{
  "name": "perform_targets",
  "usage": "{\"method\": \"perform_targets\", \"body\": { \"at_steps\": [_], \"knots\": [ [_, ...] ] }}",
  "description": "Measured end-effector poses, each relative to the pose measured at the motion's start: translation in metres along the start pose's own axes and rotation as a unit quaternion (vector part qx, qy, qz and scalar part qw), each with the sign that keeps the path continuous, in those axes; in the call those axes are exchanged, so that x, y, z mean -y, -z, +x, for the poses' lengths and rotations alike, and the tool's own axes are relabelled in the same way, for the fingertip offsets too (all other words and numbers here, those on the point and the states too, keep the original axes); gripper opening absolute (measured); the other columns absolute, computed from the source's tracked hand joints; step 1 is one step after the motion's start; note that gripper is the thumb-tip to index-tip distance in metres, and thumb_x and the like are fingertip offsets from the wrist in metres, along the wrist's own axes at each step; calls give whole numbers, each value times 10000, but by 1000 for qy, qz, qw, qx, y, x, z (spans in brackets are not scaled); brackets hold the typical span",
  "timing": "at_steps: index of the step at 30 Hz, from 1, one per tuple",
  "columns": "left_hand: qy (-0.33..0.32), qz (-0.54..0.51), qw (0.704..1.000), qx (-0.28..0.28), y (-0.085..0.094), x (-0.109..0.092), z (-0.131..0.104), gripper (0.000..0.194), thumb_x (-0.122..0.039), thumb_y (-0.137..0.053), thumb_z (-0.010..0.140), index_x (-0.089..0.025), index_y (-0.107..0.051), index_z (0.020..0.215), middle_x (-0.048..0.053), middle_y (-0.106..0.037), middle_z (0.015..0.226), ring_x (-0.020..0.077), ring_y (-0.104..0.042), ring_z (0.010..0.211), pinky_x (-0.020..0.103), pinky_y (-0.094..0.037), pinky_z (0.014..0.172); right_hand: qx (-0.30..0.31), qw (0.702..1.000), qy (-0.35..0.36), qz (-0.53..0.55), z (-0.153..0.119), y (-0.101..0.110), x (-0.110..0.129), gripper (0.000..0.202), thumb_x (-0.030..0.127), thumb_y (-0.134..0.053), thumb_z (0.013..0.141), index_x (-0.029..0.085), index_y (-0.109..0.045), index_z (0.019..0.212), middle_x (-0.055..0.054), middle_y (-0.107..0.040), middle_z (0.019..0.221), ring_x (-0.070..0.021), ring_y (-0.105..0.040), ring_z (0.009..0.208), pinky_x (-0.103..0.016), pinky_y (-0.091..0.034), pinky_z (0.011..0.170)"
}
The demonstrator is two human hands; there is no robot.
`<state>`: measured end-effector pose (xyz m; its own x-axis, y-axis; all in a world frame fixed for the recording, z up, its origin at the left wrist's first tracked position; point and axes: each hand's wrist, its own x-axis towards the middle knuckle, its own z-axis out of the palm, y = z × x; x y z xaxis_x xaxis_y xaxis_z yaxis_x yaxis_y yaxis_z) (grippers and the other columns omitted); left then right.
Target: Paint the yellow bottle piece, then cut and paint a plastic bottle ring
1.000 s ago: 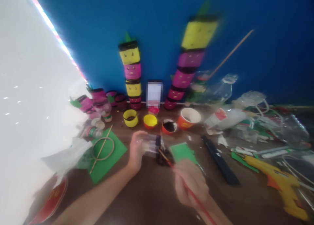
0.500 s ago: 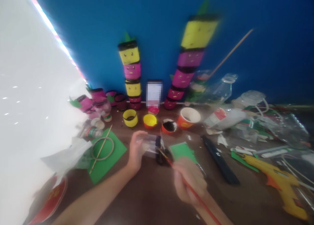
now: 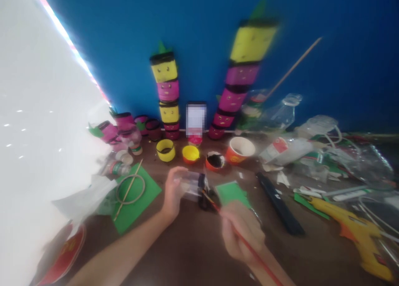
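My left hand [image 3: 173, 193] is closed around a clear plastic cylinder [image 3: 189, 183], which lies on its side above the brown table. Its right-hand rim carries a black painted band [image 3: 201, 182]. My right hand [image 3: 243, 230] grips a red-handled paintbrush [image 3: 253, 252], whose tip meets the cylinder's end near the black band. Behind them stand a cup of yellow paint [image 3: 190, 153], a cut cup with black paint [image 3: 215, 160] and a yellow ring with a black edge [image 3: 165, 150]. Under and beside the brush, dark scissors [image 3: 204, 201] are partly hidden.
Green sheets [image 3: 152, 190] lie to the left and right. A black bar [image 3: 280, 205], a yellow glue gun [image 3: 352, 228] and plastic bottles [image 3: 286, 149] fill the right side. At the back stand two painted towers [image 3: 168, 90], a phone-like screen [image 3: 196, 119] and an orange paper cup [image 3: 239, 150].
Very little differs. The cylinder's black-banded end and the brush in my right hand have shifted very slightly; both hands keep their hold.
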<state>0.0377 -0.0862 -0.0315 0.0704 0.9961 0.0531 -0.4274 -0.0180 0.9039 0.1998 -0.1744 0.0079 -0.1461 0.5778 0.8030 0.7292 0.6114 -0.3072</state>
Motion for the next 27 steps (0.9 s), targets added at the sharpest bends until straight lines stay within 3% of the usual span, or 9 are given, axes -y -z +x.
{"method": "perform_targets", "body": {
  "at_steps": [22,27],
  "knots": [
    [-6,21,1000,10,-1,-2,-1,340,-435,-547,740,-210,-575,993,48,-614,963,219,-592,902,320,-460,783,13,998,-26,51,5,11,0,208,35,-462,713,190,-534,831,-18,-581,651,-144,-580,610,-283,-478,608],
    [2,18,1000,9,-1,-2,-1,329,-429,-551,736,-218,-573,988,44,-617,971,210,-594,902,310,-467,773,-16,995,-55,83,8,13,1,182,53,-443,738,190,-542,807,-22,-577,646,-138,-572,586,-262,-467,551]
  ]
}}
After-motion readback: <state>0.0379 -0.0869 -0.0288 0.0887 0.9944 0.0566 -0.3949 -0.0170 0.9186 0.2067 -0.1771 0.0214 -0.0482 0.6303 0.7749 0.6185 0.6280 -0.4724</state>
